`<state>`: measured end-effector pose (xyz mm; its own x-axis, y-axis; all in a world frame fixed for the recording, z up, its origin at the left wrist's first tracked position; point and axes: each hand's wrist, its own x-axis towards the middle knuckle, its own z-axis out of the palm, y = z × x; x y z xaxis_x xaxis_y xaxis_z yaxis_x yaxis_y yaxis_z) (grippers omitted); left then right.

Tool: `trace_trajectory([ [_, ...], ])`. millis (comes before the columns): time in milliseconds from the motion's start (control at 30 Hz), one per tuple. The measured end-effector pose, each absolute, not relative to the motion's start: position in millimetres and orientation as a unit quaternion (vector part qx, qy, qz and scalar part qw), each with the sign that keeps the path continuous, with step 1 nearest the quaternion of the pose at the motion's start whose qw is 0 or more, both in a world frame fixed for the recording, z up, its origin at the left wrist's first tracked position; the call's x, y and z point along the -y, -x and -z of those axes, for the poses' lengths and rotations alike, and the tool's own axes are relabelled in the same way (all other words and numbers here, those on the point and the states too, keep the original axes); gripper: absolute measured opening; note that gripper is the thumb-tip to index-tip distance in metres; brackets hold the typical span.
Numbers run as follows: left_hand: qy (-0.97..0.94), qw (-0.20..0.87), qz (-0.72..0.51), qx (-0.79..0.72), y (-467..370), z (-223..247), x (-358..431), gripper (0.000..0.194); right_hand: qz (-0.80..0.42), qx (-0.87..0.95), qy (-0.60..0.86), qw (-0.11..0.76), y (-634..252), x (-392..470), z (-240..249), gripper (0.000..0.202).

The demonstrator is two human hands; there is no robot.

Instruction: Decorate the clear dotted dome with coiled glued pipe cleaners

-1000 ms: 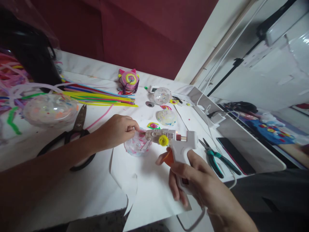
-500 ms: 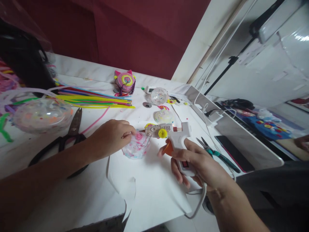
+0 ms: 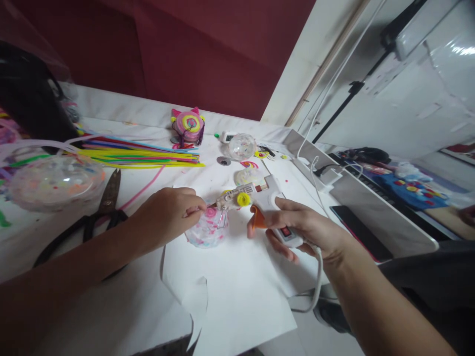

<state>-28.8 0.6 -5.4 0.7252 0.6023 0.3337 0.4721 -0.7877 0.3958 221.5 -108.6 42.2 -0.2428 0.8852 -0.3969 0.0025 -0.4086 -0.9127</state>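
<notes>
My right hand grips a white glue gun with an orange trigger. The gun's nozzle end points left, close to the fingertips of my left hand. Those left fingers are pinched together at the top edge of a small clear plastic ball with pink and blue flecks; what they pinch is too small to make out. A pink round piece sits on the ball, just below the nozzle. The gun's wire stand hangs over the ball's right side. White paper lies beneath.
Black-handled scissors lie left, near a large clear flecked ball. Behind are pipe cleaners, a pink eared ornament and another clear ball. A phone lies right, along a grey divider.
My right hand has tilted the glue gun, its grip swinging up and right. The pliers seen earlier are now hidden by my right hand. My left hand stays at the small ball.
</notes>
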Motion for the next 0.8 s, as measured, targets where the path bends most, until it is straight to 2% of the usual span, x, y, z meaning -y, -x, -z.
trace_trajectory([
  [133,-0.919,0.139,-0.228,-0.291,30,6,-1,0.03,-0.661,0.455,0.521,0.29,-223,102,-52,0.018],
  [433,-0.924,0.112,-0.213,-0.297,25,11,-1,0.029,-0.65,0.452,0.538,0.291,-227,98,-60,0.015],
  [600,-0.924,0.111,-0.209,-0.3,26,13,-1,0.027,-0.65,0.465,0.543,0.259,-227,99,-68,0.012],
  [800,-0.929,0.097,-0.203,-0.293,27,12,0,0.027,-0.64,0.468,0.537,0.288,-226,109,-69,0.014],
])
